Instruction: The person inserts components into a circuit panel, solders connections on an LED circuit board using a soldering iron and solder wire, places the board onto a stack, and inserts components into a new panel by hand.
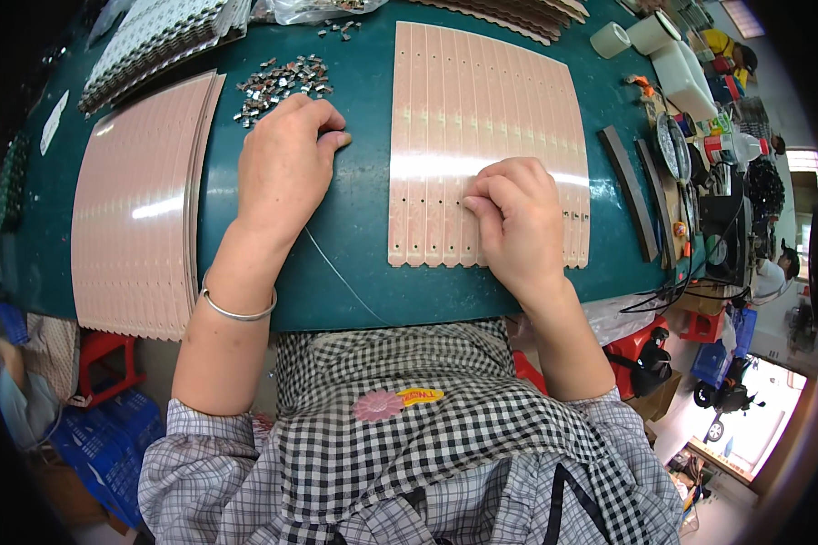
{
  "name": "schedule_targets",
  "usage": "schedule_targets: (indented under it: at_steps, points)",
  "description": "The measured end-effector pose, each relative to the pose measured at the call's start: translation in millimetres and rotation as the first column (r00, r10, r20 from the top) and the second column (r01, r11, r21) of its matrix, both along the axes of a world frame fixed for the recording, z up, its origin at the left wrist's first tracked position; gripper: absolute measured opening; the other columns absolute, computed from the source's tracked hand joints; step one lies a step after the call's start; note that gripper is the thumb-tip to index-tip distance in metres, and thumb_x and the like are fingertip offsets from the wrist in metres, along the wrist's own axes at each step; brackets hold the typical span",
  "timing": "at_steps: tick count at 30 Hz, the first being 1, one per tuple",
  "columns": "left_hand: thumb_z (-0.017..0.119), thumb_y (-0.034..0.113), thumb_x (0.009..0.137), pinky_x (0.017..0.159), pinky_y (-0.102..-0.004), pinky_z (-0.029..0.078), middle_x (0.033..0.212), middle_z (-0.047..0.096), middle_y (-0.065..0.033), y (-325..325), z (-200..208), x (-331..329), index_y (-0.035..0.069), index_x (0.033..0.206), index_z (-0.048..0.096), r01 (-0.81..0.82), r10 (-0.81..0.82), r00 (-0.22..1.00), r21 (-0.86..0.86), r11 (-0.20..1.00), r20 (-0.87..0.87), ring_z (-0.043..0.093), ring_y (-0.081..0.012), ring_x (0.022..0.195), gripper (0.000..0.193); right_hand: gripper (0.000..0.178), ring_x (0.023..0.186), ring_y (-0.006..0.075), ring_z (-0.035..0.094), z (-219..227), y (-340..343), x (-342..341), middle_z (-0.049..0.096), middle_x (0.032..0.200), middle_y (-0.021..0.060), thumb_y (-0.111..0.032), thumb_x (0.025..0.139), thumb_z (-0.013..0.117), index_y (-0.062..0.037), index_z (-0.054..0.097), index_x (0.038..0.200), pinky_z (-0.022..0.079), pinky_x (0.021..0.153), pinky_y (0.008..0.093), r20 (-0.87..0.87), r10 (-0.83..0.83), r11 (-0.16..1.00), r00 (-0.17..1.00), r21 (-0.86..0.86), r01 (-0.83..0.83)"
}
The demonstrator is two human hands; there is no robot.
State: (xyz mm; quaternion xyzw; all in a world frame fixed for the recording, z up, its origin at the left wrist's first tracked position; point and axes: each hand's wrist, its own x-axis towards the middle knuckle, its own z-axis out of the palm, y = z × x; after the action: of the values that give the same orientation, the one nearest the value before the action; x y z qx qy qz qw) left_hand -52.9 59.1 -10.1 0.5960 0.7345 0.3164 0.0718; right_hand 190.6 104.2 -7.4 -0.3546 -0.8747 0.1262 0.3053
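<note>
My left hand is held over the green table just in front of a pile of small silvery metal clips. Thumb and fingers are pinched together; whatever sits between them is too small to make out. My right hand rests at the lower part of a pinkish-tan panel of joined strips, each strip with small holes. Its thumb and forefinger meet in a pinch close to one hole in the lower row, and their tips hide anything held. Tiny metal pieces show on the strips to the right of that hand.
A stack of similar panels lies at the left, with a pile of silvery strips behind it. Two dark bars lie right of the panel. White rolls, a bottle and cables crowd the right edge.
</note>
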Motion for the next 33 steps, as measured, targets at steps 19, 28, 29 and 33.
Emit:
schedule_targets:
  at_steps: [19, 28, 29, 33]
  points:
    - [0.065, 0.013, 0.095, 0.045, -0.0175, 0.023, 0.077, 0.056, 0.0056, -43.9, 35.1, 50.3, 0.004, 0.099, 0.065, 0.345, 0.116, -0.177, -0.049, 0.937, 0.977, 0.034, 0.0009, 0.051, 0.011, 0.023, 0.080, 0.0284, 0.060, 41.8, -17.3, -24.3, 0.065, 0.088, 0.0077, -0.001, 0.064, 0.077, -0.0046, 0.067, 0.084, 0.049, 0.070, 0.0377, -0.339, 0.238, 0.970, 0.910, 0.128, -0.206]
    - [0.068, 0.002, 0.084, 0.055, -0.0229, 0.041, 0.091, 0.063, -0.0028, -30.4, 32.3, 17.2, 0.004, 0.095, 0.069, 0.092, -0.126, 0.968, 0.164, 0.982, 0.217, 0.050, -0.0093, 0.062, 0.010, 0.016, 0.084, 0.0279, 0.059, 34.0, -6.5, -14.6, 0.062, 0.087, 0.0103, 0.003, 0.072, 0.071, -0.0026, 0.062, 0.084, 0.048, 0.073, 0.0362, -0.297, 0.075, 0.987, 0.952, -0.117, -0.114]
    - [0.067, 0.002, 0.083, 0.060, -0.0319, 0.048, 0.097, 0.065, -0.0100, -25.3, 33.4, 5.7, 0.003, 0.099, 0.068, -0.034, 0.039, 0.999, 0.159, 0.987, -0.030, 0.060, -0.0210, 0.069, 0.016, 0.015, 0.085, 0.0280, 0.059, 30.9, -2.3, -11.7, 0.062, 0.087, 0.0104, 0.003, 0.073, 0.070, -0.0023, 0.062, 0.084, 0.048, 0.073, 0.0360, -0.251, -0.003, 0.969, 0.968, -0.241, -0.060]
    - [0.063, 0.009, 0.089, 0.080, -0.0457, 0.052, 0.115, 0.063, -0.0145, -19.0, 8.7, -36.7, 0.005, 0.115, 0.063, -0.290, 0.280, 0.897, 0.022, 0.957, -0.341, 0.064, -0.0384, 0.096, 0.026, 0.011, 0.087, 0.0305, 0.057, 16.0, 3.4, -14.7, 0.061, 0.084, 0.0102, 0.001, 0.075, 0.069, -0.0026, 0.060, 0.079, 0.046, 0.078, 0.0395, -0.045, 0.056, 0.986, 0.997, -0.158, -0.062]
